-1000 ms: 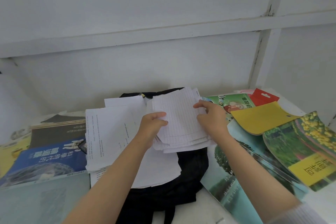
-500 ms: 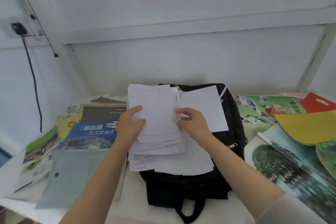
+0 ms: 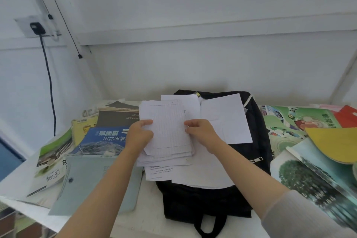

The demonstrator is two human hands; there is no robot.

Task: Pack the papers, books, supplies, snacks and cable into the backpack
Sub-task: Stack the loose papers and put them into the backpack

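In the head view, both hands held a stack of lined papers (image 3: pixel 168 131) just above the black backpack (image 3: pixel 202 203), which lay flat on the white desk (image 3: pixel 148 197) with its handle loop toward the person. The left hand (image 3: pixel 139 135) gripped the stack's left edge, thumb on top and fingers curled beneath. The right hand (image 3: pixel 201 133) pinched the right edge, fingers bent over the top sheet. The papers sat between the two hands, fanned unevenly at their near edge (the corners did not line up).

Under the stack, loose white sheets (image 3: pixel 226 121) lay spread over the backpack's upper half, one with printed lines showing near the left forearm.

Left of the backpack a blue book (image 3: pixel 104 139) lay just beside the left hand, on a dark book (image 3: pixel 117 118) and a yellow one (image 3: pixel 83 127). A pale folder (image 3: pixel 92 185) lay nearer the person, under the left forearm, and a green booklet (image 3: pixel 54 147) sat at the desk's left end.

Right of the backpack lay a green picture book (image 3: pixel 301 120), a yellow folder (image 3: pixel 334 143), a red packet (image 3: pixel 345 116) and a book with a tree cover (image 3: pixel 313 177), overlapping.

A dark cord (image 3: pixel 48 83) hung down the wall from a plug (image 3: pixel 37 28).
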